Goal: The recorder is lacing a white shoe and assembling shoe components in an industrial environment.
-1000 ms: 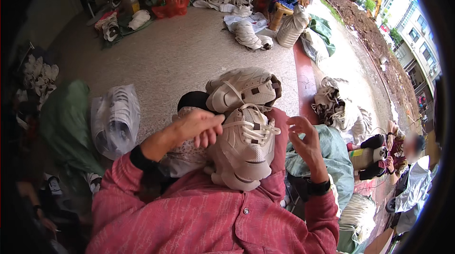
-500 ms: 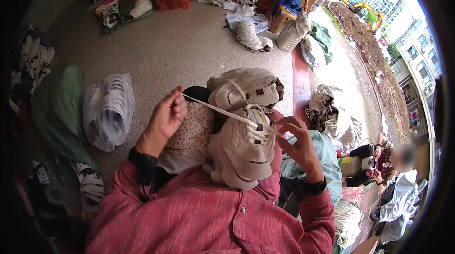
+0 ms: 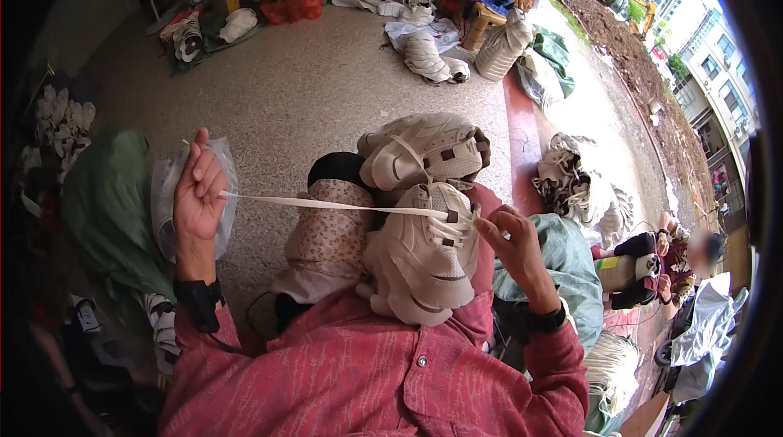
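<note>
While a long flat white shoelace [image 3: 326,204] is stretched tight across the lap, its left end is pinched between the fingers of the left hand [image 3: 198,192], which is raised out to the side. The lace is led to the eyelets of a pale beige sports shoe [image 3: 424,262] that lies on the red patterned shirt [image 3: 367,380]. Just beside the shoe's tongue, the right hand [image 3: 514,245] is held with fingertips curled together; whether the lace is gripped there cannot be told. A second beige shoe [image 3: 424,152] is seen just above, resting against a floral fabric cushion [image 3: 326,241].
</note>
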{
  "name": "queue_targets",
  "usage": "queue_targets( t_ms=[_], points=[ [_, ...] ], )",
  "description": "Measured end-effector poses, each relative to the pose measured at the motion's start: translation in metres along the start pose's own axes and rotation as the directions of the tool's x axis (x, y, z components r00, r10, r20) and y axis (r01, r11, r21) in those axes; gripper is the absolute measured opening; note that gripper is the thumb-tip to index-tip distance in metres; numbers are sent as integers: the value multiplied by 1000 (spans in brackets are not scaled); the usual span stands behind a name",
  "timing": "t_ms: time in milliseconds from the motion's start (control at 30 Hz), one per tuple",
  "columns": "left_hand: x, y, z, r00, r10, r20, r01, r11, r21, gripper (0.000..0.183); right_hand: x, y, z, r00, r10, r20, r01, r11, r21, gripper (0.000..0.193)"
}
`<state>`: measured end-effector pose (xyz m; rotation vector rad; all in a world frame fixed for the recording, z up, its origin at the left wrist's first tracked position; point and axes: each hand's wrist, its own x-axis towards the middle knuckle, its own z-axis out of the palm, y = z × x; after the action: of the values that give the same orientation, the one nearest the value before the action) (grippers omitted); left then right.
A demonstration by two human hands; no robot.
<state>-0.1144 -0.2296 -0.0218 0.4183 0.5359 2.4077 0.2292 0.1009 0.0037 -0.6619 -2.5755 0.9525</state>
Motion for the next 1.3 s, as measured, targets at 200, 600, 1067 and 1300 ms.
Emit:
queue_targets(
  t_ms=[200,600,1067,1300],
  points=[
    [2,-44,52,990,-139,-33,110,592,799,30,3,-8,-1,990,109,-91,-113,993,-35,19],
    [28,-162,95,795,-528,299,-257,153,954,27,52,-37,17,968,-241,74,244,968,-49,12],
    [29,-179,110,768,-596,234,-414,-183,892,30,76,-30,27,896,-301,326,246,949,200,18],
    [43,-180,90,626,-563,541,-632,40,774,30,73,-29,32,891,-357,279,275,916,292,15]
  ],
)
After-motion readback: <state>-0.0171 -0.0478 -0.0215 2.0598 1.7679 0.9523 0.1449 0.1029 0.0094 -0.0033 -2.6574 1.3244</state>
